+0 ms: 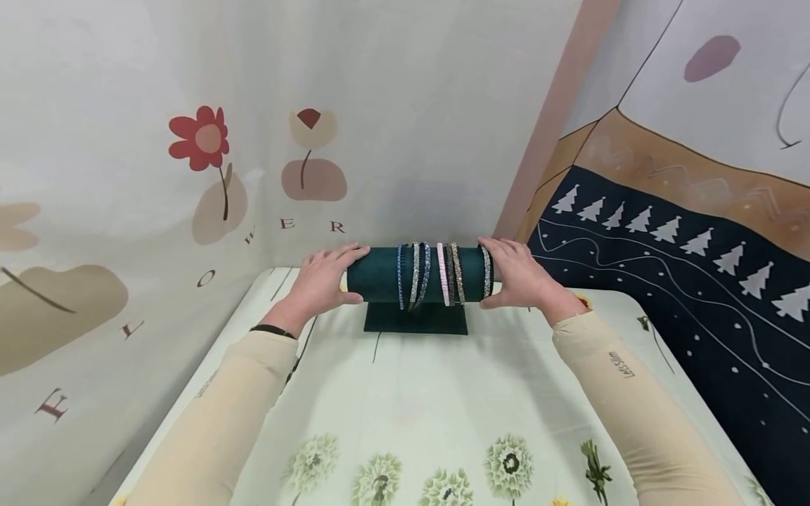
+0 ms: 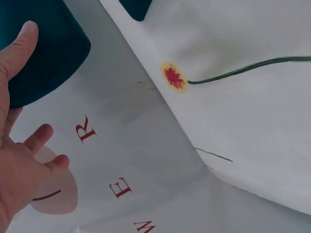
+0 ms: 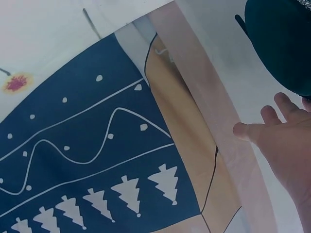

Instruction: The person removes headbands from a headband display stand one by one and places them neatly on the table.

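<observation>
On the cloth-covered table stands a dark green velvet bracelet display stand (image 1: 376, 274), a horizontal roll on a flat base. Several bracelets circle the roll: a thin blue beaded bracelet (image 1: 400, 276), silver and blue sparkly ones, a pink bracelet (image 1: 442, 274), brown and gold ones, and a silver bracelet (image 1: 487, 272) near the right end. My left hand (image 1: 324, 280) grips the roll's left end, thumb in front and fingers over the top. My right hand (image 1: 520, 274) holds the right end likewise, its fingertips right at the silver bracelet. The left wrist view shows the left thumb (image 2: 22, 48) against the velvet.
The pale floral tablecloth (image 1: 392, 393) spreads in front of the stand. A white curtain with printed flowers (image 1: 392, 140) hangs close behind and to the left. Dark blue fabric with white trees (image 1: 664, 281) lies along the right side.
</observation>
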Demonstrator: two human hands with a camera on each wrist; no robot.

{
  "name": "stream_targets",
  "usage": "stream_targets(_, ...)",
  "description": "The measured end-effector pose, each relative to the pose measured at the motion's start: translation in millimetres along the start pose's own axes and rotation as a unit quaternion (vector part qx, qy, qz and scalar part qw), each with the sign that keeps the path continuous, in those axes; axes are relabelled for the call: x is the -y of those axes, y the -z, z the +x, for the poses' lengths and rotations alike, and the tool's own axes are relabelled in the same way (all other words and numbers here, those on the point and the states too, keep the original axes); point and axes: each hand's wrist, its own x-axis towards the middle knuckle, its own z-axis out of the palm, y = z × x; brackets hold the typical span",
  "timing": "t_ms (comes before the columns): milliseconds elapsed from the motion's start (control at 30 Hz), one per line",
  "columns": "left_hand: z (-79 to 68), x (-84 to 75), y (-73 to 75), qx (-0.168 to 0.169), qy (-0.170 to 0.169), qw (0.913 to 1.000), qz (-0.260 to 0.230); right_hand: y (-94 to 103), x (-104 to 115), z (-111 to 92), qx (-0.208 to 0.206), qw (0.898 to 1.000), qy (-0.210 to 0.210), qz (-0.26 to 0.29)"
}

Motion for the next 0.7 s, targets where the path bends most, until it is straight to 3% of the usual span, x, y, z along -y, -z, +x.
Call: stream_targets(700,1.6,3.5,-1.9,-0.004,-0.008,0.9999,0.005,-0.2,-7.5,-8.4,-0.003,0.998,-0.045,0.044)
